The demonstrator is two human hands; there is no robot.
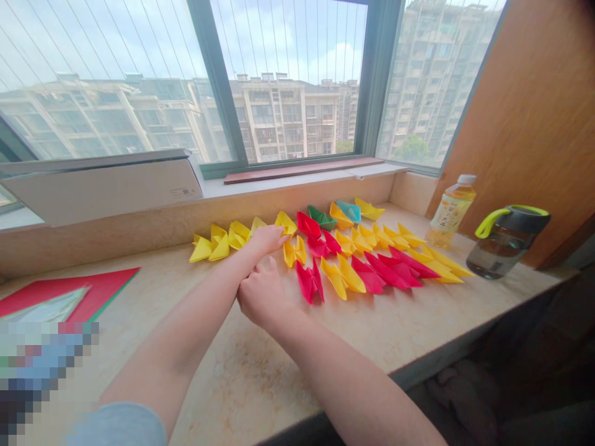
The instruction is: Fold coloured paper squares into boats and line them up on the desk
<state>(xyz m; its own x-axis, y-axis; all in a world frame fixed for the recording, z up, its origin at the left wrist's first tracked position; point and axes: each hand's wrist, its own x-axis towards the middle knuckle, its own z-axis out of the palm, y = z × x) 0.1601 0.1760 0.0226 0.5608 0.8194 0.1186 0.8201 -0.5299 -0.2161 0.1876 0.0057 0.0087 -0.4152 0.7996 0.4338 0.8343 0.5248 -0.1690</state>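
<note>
Folded paper boats in several colours stand in rows on the stone ledge (218, 347). My left hand (268, 238) reaches over the back row, its fingertips at the lower edge of a yellow paper boat (286, 222). Those fingers are bent together, and whether they pinch the paper is hidden. Another yellow boat (294, 251) sits just right of the fingertips. My right hand (264, 291) is curled closed beside the left wrist, thumb on top; anything inside it is hidden. Closest on its right is a red paper boat (310, 282).
A drink bottle (449, 214) and a dark water bottle with a green strap (504, 244) stand at the right end. Red paper (111, 288) lies on the left. A white box (106, 189) rests on the sill below the window (288, 80).
</note>
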